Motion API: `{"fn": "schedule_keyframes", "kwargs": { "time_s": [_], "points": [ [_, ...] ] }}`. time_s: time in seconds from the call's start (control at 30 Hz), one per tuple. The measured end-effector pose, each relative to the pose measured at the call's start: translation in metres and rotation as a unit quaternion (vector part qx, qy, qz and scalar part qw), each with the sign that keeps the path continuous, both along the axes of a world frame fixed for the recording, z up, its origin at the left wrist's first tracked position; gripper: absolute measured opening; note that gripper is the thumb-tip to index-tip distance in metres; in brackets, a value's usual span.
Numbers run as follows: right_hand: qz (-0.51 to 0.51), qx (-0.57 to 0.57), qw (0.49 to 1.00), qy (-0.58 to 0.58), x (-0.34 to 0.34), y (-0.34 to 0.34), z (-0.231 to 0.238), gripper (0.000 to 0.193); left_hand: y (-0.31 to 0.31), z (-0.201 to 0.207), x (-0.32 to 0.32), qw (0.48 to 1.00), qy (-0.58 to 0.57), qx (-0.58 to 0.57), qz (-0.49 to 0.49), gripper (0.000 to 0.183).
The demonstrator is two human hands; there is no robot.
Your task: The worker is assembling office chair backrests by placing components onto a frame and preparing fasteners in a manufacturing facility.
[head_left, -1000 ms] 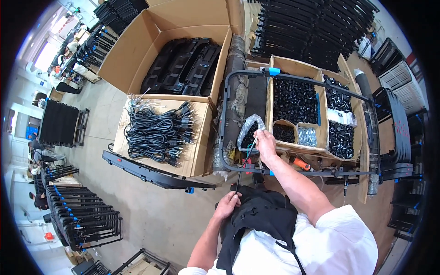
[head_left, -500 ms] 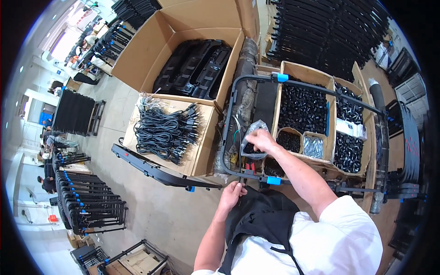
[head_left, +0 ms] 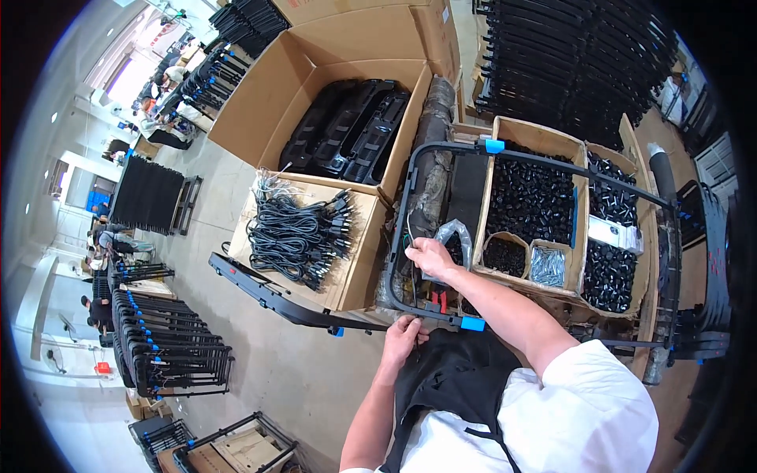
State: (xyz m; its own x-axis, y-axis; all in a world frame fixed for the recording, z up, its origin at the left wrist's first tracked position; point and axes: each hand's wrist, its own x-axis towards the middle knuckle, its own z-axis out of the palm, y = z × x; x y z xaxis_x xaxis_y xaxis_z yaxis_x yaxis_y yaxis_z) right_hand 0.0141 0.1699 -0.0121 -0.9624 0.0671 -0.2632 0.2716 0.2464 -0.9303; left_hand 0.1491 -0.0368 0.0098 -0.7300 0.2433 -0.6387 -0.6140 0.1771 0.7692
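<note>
A black tubular metal frame [head_left: 404,209] with blue clips lies across the bench in front of me. At its near left corner my left hand [head_left: 404,340] is closed in a pinch, with a thin dark piece by its fingertips that I cannot make out. My right hand [head_left: 432,260] is closed just inside the frame's left bar, next to a white wire; what its fingers hold, if anything, is hidden. Right behind it stands a clear plastic bag [head_left: 457,233] with small black parts. Red-handled pliers [head_left: 439,299] lie below my right wrist.
Wooden bins [head_left: 579,236] to the right hold black caps, screws and silver pins. On the left, a bundle of black cables [head_left: 296,229] lies on a carton beside an open cardboard box [head_left: 315,59] of black panels. A long black bar [head_left: 276,296] juts out near the cables.
My right hand has come out of the plastic bag and moved left toward the frame's left bar. My left hand stays at the frame's near corner. The view has shifted slightly.
</note>
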Motion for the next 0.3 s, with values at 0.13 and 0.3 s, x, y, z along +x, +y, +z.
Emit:
{"fn": "schedule_keyframes", "kwargs": {
  "time_s": [0.13,0.3],
  "points": [
    [0.006,0.019,1.0,-0.021,-0.0037,-0.0063,0.0036,0.033,-0.0028,-0.0108,0.0,0.999,0.003,0.029,0.024,0.025],
    [0.011,0.018,0.998,-0.057,-0.0074,-0.0062,0.0068,0.032,0.0004,-0.0109,-0.0031,1.0,0.009,0.006,0.029,0.022]
  ]
}}
